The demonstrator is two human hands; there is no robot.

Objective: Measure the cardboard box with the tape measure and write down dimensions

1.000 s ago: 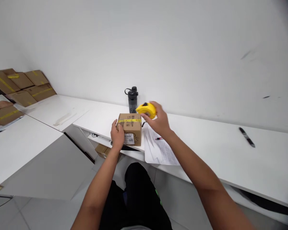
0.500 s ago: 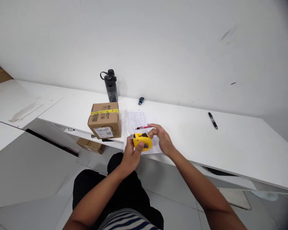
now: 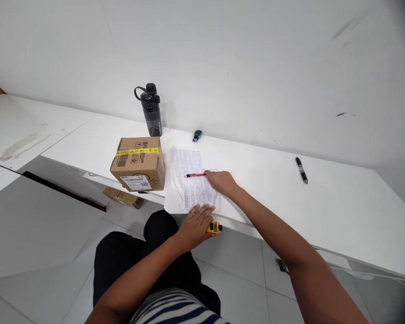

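Observation:
My left hand (image 3: 195, 223) is closed around a yellow tape measure (image 3: 214, 227) just below the front edge of the white desk (image 3: 266, 180). My right hand (image 3: 221, 182) rests on the printed paper sheets (image 3: 190, 184), its fingers curled at the end of a red pen (image 3: 195, 175) that lies on the paper. A small cardboard box (image 3: 138, 163) with yellow tape across its top stands at the desk edge to the left of the papers.
A dark water bottle (image 3: 151, 110) stands against the wall behind the box. A small blue object (image 3: 197, 135) lies near the wall. A black marker (image 3: 301, 169) lies to the right. Another cardboard box (image 3: 124, 198) sits under the desk.
The tape measure passed from my right hand at the box top into my left hand, which lowered it to the desk edge. My right hand moved onto the papers by the pen.

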